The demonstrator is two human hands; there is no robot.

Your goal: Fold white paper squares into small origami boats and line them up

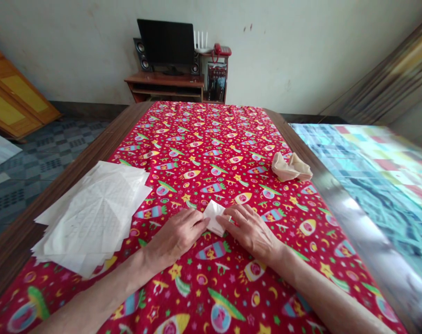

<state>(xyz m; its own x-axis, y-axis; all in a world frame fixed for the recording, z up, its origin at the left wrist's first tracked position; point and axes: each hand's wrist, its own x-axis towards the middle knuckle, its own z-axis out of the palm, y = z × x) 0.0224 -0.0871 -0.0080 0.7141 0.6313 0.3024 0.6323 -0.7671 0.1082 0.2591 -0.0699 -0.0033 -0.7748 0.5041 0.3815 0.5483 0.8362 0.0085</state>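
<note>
A small white folded paper (215, 217) lies on the red patterned cloth (211, 153), between my two hands. My left hand (181, 232) grips its left edge, with the thumb and fingers drawn together. On the opposite side my right hand (250, 229) has its thumb and fingers closed over the right edge of the same paper. A stack of creased white paper sheets (99, 208) spreads over the cloth to the left. Toward the right edge sits a folded cream paper shape (290, 167), apart from both hands.
Dark wooden table edges (102, 144) show past the cloth. Beyond stands a desk (165, 80) with a monitor (167, 44), speakers and a red telephone (222, 50). A bed with a checked cover (371, 181) is at right, a yellow cabinet (19, 93) at left.
</note>
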